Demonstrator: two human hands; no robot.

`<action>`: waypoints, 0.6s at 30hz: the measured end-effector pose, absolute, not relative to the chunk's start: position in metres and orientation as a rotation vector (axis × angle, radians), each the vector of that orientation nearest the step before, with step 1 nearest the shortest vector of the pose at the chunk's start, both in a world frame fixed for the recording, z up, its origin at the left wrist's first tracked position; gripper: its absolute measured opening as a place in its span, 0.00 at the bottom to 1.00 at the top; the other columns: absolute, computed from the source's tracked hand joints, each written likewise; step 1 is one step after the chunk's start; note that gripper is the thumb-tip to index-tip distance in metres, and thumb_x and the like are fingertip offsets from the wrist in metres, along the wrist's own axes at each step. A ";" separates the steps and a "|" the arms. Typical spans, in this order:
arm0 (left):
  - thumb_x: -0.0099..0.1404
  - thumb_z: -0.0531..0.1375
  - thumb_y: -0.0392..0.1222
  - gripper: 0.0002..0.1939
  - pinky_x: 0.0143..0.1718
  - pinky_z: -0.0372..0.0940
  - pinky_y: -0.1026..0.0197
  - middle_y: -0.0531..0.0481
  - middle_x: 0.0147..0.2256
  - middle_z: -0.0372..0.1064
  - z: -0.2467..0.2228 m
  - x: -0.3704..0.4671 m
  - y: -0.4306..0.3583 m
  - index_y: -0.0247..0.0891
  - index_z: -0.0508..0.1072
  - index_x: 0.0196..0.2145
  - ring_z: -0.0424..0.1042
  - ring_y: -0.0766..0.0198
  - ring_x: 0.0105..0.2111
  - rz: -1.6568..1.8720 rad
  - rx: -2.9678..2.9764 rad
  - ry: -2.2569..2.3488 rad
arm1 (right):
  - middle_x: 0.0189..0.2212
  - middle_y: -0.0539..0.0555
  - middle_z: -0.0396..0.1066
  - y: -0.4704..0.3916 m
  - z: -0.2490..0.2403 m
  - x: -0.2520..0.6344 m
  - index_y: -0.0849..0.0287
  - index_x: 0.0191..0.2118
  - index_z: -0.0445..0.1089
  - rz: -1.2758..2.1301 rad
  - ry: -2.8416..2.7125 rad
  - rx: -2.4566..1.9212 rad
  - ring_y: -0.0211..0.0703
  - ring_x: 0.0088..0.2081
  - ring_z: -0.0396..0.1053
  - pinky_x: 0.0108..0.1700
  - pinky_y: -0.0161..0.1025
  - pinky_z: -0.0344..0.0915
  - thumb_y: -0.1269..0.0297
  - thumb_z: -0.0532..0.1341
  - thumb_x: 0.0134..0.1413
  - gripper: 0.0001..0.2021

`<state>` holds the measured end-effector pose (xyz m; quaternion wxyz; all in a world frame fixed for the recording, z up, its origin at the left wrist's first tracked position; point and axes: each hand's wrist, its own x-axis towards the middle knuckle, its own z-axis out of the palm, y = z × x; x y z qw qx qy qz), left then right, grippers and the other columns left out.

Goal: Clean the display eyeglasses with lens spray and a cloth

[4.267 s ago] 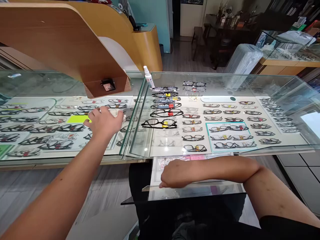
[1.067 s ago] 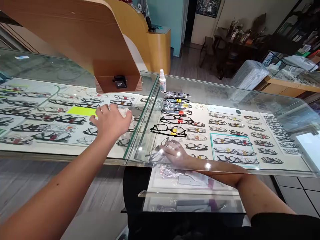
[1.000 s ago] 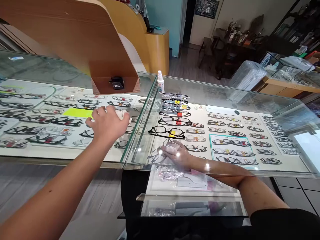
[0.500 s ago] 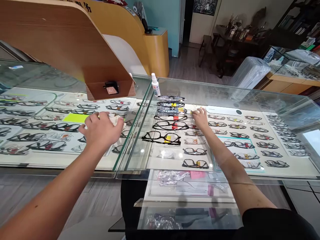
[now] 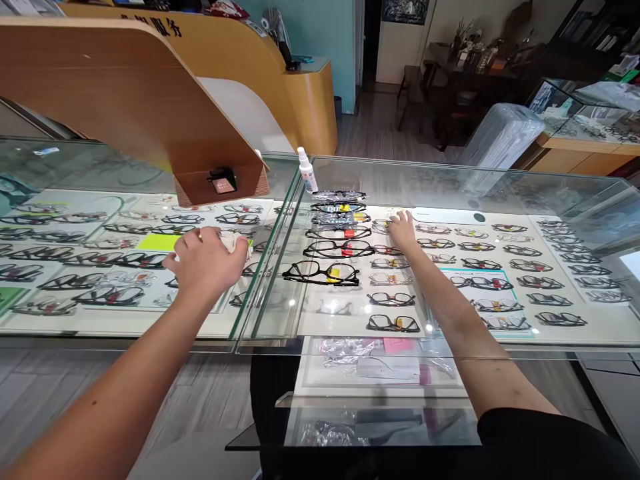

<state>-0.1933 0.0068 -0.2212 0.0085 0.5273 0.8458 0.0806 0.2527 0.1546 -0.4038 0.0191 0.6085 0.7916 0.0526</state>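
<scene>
Since about a second ago, the right hand (image 5: 401,230) has been moved from the front of the display case (image 5: 617,333) to farther back at centre frame; the spray bottle (image 5: 307,171) is still stood upright at upper centre. The right hand appears to be placed under the glass top, fingertips at the right end of clear-lensed eyeglasses (image 5: 383,227) in the case; whether they are gripped cannot be told. By the left hand (image 5: 207,261), left of centre, a crumpled white cloth (image 5: 231,240) is held on the thumb side, fingers spread and bent.

Between the hands, a column of black-framed glasses (image 5: 339,249) is lined up on the glass top, some marked with red or yellow tags, the farthest near the bottle. Rows of eyewear are seen inside the case, right of frame. A wood-grain panel (image 5: 100,100) is tilted at upper left, and a yellow-green card (image 5: 159,242) is partly covered by the left hand's fingers.
</scene>
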 end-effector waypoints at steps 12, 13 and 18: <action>0.74 0.47 0.62 0.41 0.69 0.56 0.23 0.18 0.69 0.61 -0.221 -0.193 0.006 0.26 0.66 0.70 0.59 0.27 0.71 0.313 1.668 2.618 | 0.67 0.72 0.71 0.126 -0.388 0.251 0.66 0.51 0.85 0.098 2.483 1.876 0.66 0.76 0.52 0.80 0.66 0.34 0.73 0.57 0.65 0.19; 0.74 0.47 0.62 0.41 0.69 0.56 0.23 0.18 0.69 0.61 -0.221 -0.193 0.005 0.26 0.66 0.70 0.59 0.27 0.71 0.319 1.670 2.619 | 0.67 0.72 0.71 0.124 -0.384 0.250 0.67 0.51 0.85 0.090 2.483 1.888 0.66 0.76 0.52 0.80 0.67 0.35 0.74 0.57 0.65 0.19; 0.74 0.46 0.62 0.42 0.69 0.56 0.23 0.18 0.69 0.61 -0.222 -0.194 0.006 0.26 0.66 0.70 0.59 0.27 0.71 0.302 1.666 2.621 | 0.61 0.76 0.73 0.110 -0.356 0.223 0.71 0.56 0.80 0.032 2.492 1.977 0.67 0.68 0.65 0.73 0.67 0.56 0.69 0.53 0.75 0.19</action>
